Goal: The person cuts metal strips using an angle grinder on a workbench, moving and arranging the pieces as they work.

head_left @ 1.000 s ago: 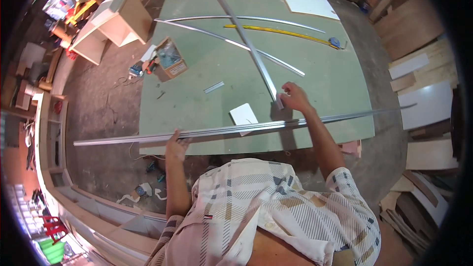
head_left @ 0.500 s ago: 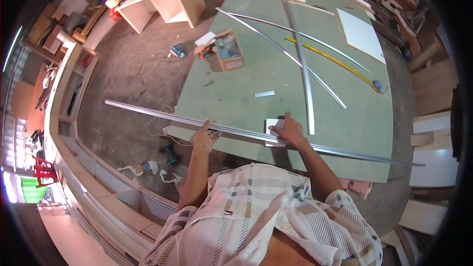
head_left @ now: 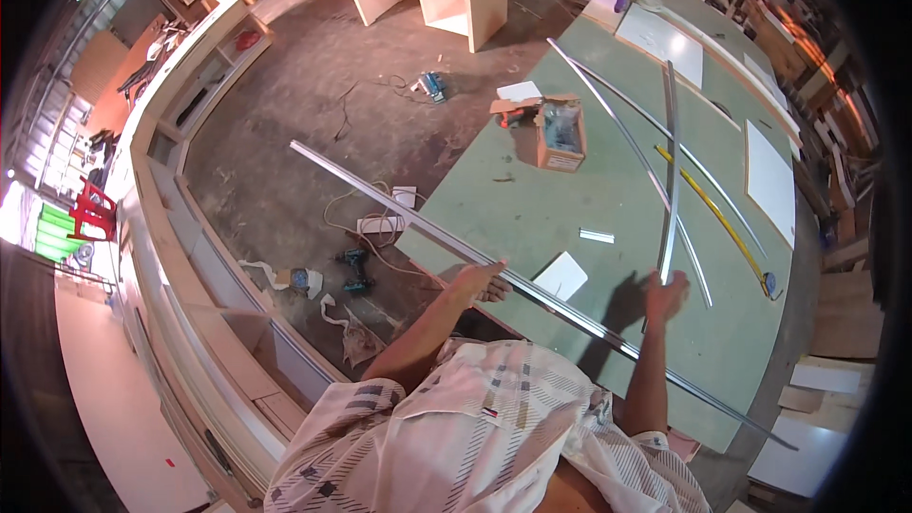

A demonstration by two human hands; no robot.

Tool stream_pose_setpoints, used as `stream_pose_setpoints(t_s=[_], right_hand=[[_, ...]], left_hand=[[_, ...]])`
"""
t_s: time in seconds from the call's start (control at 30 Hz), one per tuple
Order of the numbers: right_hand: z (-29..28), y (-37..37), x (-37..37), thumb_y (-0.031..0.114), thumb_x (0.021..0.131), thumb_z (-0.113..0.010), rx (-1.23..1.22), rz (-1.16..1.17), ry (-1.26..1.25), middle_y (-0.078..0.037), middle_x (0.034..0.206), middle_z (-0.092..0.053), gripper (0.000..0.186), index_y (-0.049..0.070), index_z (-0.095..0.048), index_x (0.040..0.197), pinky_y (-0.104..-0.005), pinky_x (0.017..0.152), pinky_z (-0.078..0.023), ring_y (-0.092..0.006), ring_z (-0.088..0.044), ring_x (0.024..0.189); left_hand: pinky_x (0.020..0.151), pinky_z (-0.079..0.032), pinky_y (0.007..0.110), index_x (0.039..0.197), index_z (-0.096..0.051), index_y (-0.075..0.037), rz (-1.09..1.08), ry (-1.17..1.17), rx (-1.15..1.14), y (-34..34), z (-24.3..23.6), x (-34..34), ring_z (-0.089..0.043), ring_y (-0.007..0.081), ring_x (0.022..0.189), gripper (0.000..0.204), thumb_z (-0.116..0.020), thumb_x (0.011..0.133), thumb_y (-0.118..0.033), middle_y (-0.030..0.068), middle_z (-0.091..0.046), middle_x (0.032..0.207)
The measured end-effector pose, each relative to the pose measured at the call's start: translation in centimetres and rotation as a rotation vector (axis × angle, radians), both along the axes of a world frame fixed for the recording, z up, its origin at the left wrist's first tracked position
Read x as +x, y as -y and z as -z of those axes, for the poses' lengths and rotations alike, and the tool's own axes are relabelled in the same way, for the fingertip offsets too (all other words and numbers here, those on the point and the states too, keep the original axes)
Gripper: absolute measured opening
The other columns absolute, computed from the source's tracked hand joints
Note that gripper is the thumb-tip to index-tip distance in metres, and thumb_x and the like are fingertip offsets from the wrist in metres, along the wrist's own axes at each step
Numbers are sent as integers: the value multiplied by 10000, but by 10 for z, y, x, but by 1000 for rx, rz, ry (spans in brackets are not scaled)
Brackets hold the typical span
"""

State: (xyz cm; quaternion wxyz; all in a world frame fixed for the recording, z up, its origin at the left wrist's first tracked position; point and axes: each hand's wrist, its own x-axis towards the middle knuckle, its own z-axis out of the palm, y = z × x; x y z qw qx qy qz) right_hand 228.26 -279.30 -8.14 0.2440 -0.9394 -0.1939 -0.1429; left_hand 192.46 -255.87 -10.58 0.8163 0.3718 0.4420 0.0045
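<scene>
A long silver metal channel [head_left: 442,240] runs diagonally across the near side of the green tabletop [head_left: 494,204], its far-left end sticking out past the edge. My left hand [head_left: 483,283] is closed around it, thumb on top and fingers curled beneath. At the right, my right hand [head_left: 669,294] is closed on the near end of a flat grey metal bar [head_left: 671,171], which stretches away over the table. A small white rectangular board [head_left: 562,275] lies just beyond the channel, between my hands. Close by is a short silver offcut [head_left: 597,237].
Two thin metal strips [head_left: 622,112] cross near the bar, beside a yellow tape measure [head_left: 717,209]. An open cardboard box [head_left: 560,138] stands at the table's left edge. Cordless drills [head_left: 356,271] and a blue power tool [head_left: 430,86] lie on the floor; long wooden cabinet frames [head_left: 190,218] line the left.
My right hand has left the small white board and moved right to the grey bar. The board now lies turned at an angle. My view has swung, and the channel slants more steeply.
</scene>
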Motion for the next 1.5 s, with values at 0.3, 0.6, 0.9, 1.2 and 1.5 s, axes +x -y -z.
stream_pose_setpoints(t_s=[0.3, 0.6, 0.9, 1.2, 1.5], right_hand=[[41, 25, 58, 312, 775, -790, -1, -219, -265, -160, 819, -656, 399, -14, -663, 966, -445, 748, -513, -315, -653, 768], [-28, 51, 60, 116, 749, -633, 473, -13, -584, -23, 651, -481, 142, 38, -540, 822, -261, 392, -369, -96, -463, 465], [-110, 100, -36, 212, 902, -700, 590, -448, -1041, 6, 653, -533, 187, 36, -640, 914, -229, 421, -335, -62, -458, 470], [-87, 116, -53, 301, 865, -774, 147, -577, -1094, 22, 529, -532, 328, 48, -667, 686, -239, 415, -325, -59, -463, 451], [-54, 76, -84, 413, 843, -784, -232, -706, -872, 4, 544, -462, 498, -12, -609, 654, -321, 502, -377, -97, -426, 556]], left_hand=[[454, -500, 320, 1085, -593, -3, -511, -86, 196, -40, 11, -21, -654, 215, 526, 453, -633, 969, -439, 166, -715, 784], [516, -522, 308, 984, -594, -8, -326, 54, 140, -41, 20, -16, -673, 209, 586, 435, -624, 978, -442, 143, -706, 778], [438, -457, 288, 805, -640, -13, -21, -128, 257, -23, -5, 9, -610, 185, 488, 558, -605, 957, -549, 106, -661, 683], [627, -561, 377, 1029, -610, 17, -875, 231, 159, -99, -18, -50, -662, 249, 671, 739, -498, 929, -706, 147, -672, 800], [851, -577, 483, 1261, -467, 23, -1113, 305, 151, -148, 11, -80, -689, 397, 950, 489, -411, 1061, -420, 251, -669, 1028]])
